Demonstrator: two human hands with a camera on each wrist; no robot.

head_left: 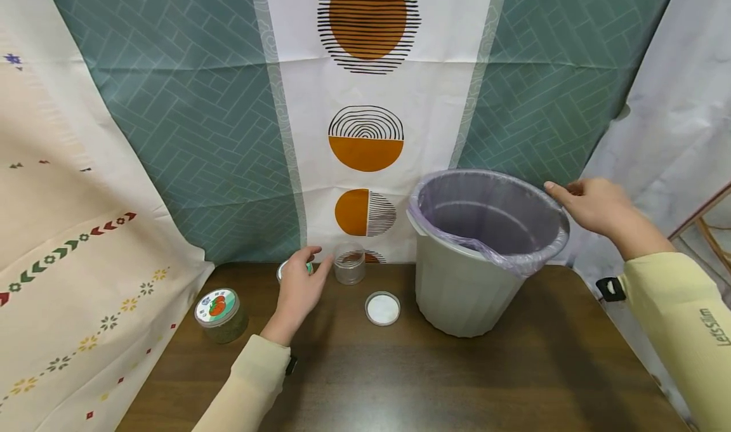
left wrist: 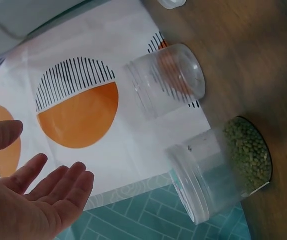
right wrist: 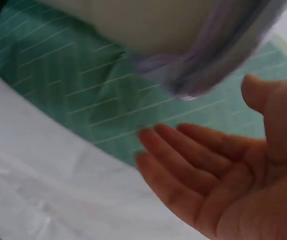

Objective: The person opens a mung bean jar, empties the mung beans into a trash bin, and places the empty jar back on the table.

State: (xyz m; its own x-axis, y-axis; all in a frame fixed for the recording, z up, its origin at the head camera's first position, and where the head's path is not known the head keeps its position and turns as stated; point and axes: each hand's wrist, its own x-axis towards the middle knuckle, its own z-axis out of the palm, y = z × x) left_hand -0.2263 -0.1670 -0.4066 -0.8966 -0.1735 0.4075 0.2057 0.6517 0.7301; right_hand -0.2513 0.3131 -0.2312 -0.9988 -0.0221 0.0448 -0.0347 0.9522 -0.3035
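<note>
Patterned curtains (head_left: pixel 171 115) back a brown table (head_left: pixel 365 375) bearing, right of centre, an upright bin (head_left: pixel 462 292), mouth up, long axis apparently vertical, probably light and stiff, best held by its rim (head_left: pixel 562 229), with the right hand (head_left: pixel 602 207) beside it and left hand (head_left: pixel 298 289) near a clear jar (head_left: pixel 349 268), both loosely spread, holding nothing.

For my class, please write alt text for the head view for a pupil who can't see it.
A person's open left grip hovers near an empty clear jar on a brown table; the open right grip is by a bag-lined bin. A lidded jar stands on the left.
</note>
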